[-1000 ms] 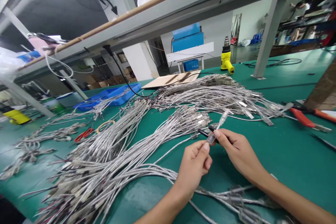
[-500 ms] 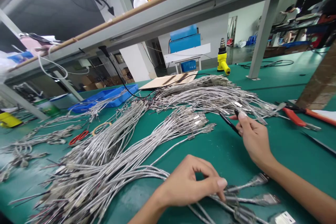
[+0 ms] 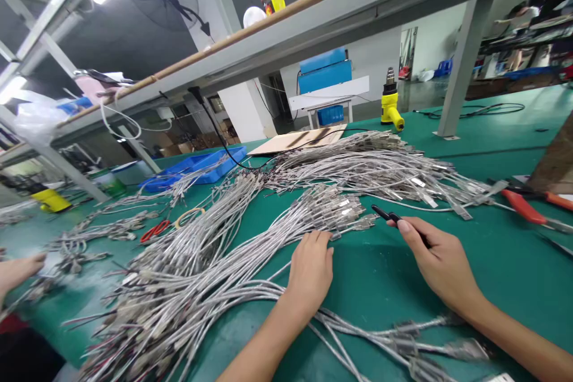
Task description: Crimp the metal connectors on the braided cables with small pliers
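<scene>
My left hand (image 3: pixel 312 268) reaches over the near bundle of silver-grey USB cables (image 3: pixel 268 224), back of the hand up. Its fingers are bent together on a cable beside the clustered plugs (image 3: pixel 333 206); the fingertips are partly hidden. My right hand (image 3: pixel 441 259) is closed around a slim black pen-like tool (image 3: pixel 385 213), whose end points left toward those plugs. Closer to me, several cables with clear-sleeved plugs (image 3: pixel 465 348) lie loose on the green tabletop (image 3: pixel 371 286).
Another pile of cables (image 3: pixel 358 161) lies behind. A blue tray (image 3: pixel 210 164), red-handled scissors (image 3: pixel 154 231), a tape ring (image 3: pixel 190 216), a yellow heat gun (image 3: pixel 391 107) and red-handled pliers (image 3: pixel 523 206) surround the work. Another person's hand (image 3: pixel 20 271) is at the left edge. A shelf (image 3: pixel 295 18) crosses above.
My left hand has left the loose near plugs and moved up and left to the bundle. My right hand has shifted slightly, turning the black tool flatter. Another person's hand has appeared at left.
</scene>
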### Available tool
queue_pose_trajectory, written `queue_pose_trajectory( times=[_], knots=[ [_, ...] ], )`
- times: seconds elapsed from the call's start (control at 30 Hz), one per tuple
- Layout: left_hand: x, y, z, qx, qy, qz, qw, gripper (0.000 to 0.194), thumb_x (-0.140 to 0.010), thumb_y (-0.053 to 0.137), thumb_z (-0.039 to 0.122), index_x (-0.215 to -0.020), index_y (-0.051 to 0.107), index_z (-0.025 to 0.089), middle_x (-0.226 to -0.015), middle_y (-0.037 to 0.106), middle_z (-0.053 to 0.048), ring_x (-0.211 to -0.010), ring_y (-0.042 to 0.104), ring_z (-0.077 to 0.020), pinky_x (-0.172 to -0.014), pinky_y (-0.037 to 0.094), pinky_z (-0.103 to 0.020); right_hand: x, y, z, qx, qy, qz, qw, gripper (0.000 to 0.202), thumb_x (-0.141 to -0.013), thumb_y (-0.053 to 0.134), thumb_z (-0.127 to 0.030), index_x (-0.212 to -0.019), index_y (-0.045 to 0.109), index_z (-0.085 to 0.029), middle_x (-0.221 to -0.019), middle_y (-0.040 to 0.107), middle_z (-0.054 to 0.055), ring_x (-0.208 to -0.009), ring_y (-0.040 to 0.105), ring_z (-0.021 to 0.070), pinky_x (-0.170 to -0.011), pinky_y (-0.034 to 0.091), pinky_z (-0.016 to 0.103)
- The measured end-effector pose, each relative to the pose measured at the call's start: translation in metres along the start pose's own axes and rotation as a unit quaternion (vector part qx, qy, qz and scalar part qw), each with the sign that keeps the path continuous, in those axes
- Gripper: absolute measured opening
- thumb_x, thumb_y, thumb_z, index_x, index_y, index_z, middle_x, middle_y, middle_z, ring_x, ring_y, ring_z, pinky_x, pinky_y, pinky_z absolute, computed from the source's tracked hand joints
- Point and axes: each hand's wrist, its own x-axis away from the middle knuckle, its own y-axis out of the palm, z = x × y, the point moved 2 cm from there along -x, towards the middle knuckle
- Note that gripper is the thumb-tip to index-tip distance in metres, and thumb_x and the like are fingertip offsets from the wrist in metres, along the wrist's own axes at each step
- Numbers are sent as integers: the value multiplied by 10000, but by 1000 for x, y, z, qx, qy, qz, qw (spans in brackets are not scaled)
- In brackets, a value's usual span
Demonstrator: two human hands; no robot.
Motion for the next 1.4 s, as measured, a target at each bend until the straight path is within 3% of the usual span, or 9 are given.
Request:
queue_pose_trajectory(
  times=[0.27,0.43,0.57,0.67,0.8,0.87,0.97,1.2,1.4],
  knots=[
    [-9,9,9,-42,-49,-76,995,282,-801,418,86,-1042,564,98,-1018,584,-164,-972,515,-297,-833,347,-400,16,3,-9,-13,-17,-60,998,369,-854,418,-473,-849,639,-177,-628,607,16,-517,530,152,-449,363,224],
    [-17,-1,5,69,-80,-100,989,147,-794,461,174,-800,603,136,-736,585,-83,-775,548,-228,-691,362,-308,16,5,-5,-35,49,-64,996,397,-864,385,-495,-1022,594,-197,-519,516,-11,-430,441,147,-390,282,237],
    [-22,-11,7,210,-89,-155,961,203,-799,451,292,-824,572,131,-549,431,30,-518,419,-107,-512,301,-215,12,4,1,-75,100,-32,992,420,-861,378,-513,-1101,554,-216,-515,444,-28,-431,388,138,-387,267,230],
    [-20,-9,14,361,-98,-165,913,270,-787,424,308,-934,540,113,-535,327,67,-451,272,-66,-460,208,-197,12,6,3,-93,112,-23,989,429,-846,391,-535,-1046,565,-197,-577,462,-15,-474,387,135,-409,298,229],
    [-15,4,20,606,-102,-126,779,291,-711,536,326,-896,531,102,-551,359,60,-454,219,-45,-474,152,-214,10,14,-8,-100,87,-32,991,446,-849,387,-528,-1074,543,-176,-652,495,1,-525,424,138,-442,338,226],
    [-14,11,19,635,-90,-97,761,305,-710,567,340,-897,520,104,-561,393,51,-461,252,-44,-481,162,-215,6,20,-15,-100,75,-55,991,447,-853,387,-513,-1108,527,-173,-640,498,-6,-492,404,129,-424,320,225],
    [-13,18,15,645,-74,-62,758,335,-732,580,364,-925,513,99,-569,430,43,-470,291,-46,-485,185,-209,-2,30,-22,-88,48,-117,988,450,-851,405,-486,-1162,504,-177,-550,459,-39,-421,341,118,-396,268,229],
    [-5,29,16,616,-61,-66,783,384,-724,601,410,-939,523,102,-543,502,30,-415,322,-49,-437,204,-203,6,43,-18,-135,-9,-228,964,505,-856,437,-402,-1274,427,-118,-657,618,10,-632,565,176,-611,430,269],
    [1,28,21,604,-45,-44,795,307,-733,608,377,-879,567,110,-565,510,13,-514,435,-81,-517,313,-202,11,38,-16,-140,5,-232,963,441,-843,483,-401,-1211,473,-158,-709,651,6,-677,603,171,-652,458,246]
  ],
)
